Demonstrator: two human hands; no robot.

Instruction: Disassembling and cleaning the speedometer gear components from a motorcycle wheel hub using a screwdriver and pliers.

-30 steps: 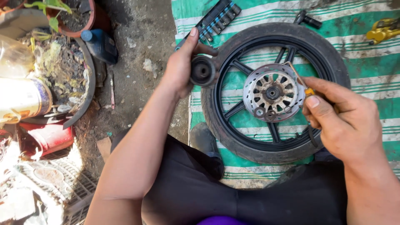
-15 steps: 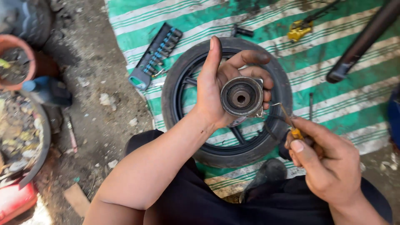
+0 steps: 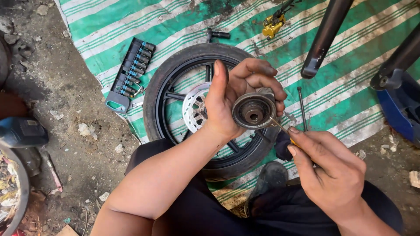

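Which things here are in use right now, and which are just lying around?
In use:
left hand
round hub part
right hand
screwdriver

Lying about:
wheel
socket rail
yellow caliper
thin rod
striped mat

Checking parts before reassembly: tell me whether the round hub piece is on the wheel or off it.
Off. The left hand holds the round hub piece above the wheel.
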